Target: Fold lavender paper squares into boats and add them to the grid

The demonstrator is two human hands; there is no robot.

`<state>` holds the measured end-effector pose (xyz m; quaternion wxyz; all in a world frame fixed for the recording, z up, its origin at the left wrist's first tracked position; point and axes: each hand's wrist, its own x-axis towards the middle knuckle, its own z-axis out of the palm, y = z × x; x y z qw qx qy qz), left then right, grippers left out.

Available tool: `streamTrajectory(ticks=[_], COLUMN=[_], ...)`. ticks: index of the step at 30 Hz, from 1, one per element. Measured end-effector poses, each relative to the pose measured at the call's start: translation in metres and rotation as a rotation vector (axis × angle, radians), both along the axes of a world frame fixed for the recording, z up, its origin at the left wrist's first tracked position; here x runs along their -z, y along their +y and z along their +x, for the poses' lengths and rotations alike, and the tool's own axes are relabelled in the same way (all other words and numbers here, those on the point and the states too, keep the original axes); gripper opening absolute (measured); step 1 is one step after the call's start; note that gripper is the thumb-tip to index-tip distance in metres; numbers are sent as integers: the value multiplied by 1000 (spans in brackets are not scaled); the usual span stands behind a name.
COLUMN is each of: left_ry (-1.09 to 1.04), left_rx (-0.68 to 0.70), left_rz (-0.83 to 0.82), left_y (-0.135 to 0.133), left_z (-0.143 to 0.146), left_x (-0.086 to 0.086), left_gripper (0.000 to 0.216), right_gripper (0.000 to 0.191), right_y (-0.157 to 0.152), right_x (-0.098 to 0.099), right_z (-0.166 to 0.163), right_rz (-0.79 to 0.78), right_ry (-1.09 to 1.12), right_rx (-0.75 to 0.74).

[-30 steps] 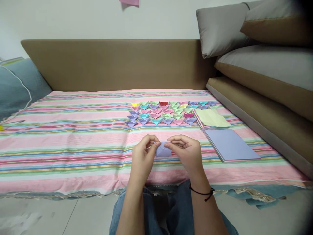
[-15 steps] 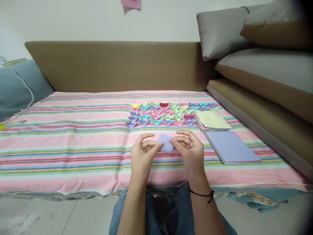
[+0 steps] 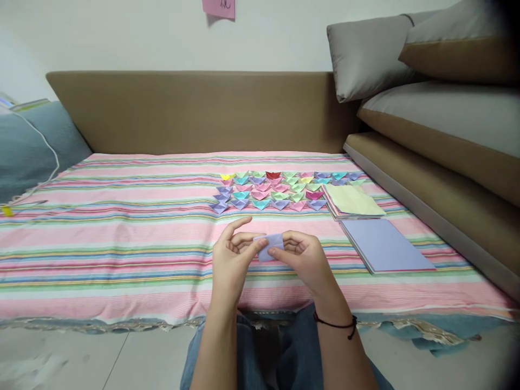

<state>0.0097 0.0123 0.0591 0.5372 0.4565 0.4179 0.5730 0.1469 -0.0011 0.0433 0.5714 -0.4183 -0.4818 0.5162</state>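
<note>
Both my hands hold a small folded lilac paper (image 3: 271, 246) just above the striped cloth (image 3: 122, 238). My left hand (image 3: 232, 260) pinches its left edge with thumb and a finger, the index finger stretched up. My right hand (image 3: 303, 259) grips its right side with curled fingers; a black cord is round that wrist. Beyond the hands lie rows of several small folded paper boats (image 3: 280, 189) in pink, blue, green, purple and red.
A stack of pale yellow sheets (image 3: 352, 200) and a stack of lilac sheets (image 3: 384, 245) lie to the right. Brown and grey cushions (image 3: 439, 119) are piled at the right, a blue-grey pillow (image 3: 28, 146) at the left. A brown backrest (image 3: 203, 111) runs behind.
The lilac paper was turned and refolded between my fingers, from a wider pocket shape to a flatter narrow piece. My hands stayed in the same place over the cloth.
</note>
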Motion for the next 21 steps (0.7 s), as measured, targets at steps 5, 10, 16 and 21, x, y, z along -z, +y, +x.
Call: streamTrajectory(ticks=[5,10,16,21], left_ry=[-42,-122,-115,-96], left_rx=[-25,-112,-100,-69], left_rz=[-29,2,19,43], left_y=[0,1,-2,-2], left_z=[5,7,5,5], left_x=[1,2,0,-2], left_gripper=[57,62,51,49], right_gripper=[15,20,20,22], right_y=[1,1,0,0], right_x=[0,1,-3,-3], right_z=[-1,-1,-3,-5], right_rz=[27,0,-40,-76], right_ry=[49,74,66,-83], right_rx=[49,2,-13,45])
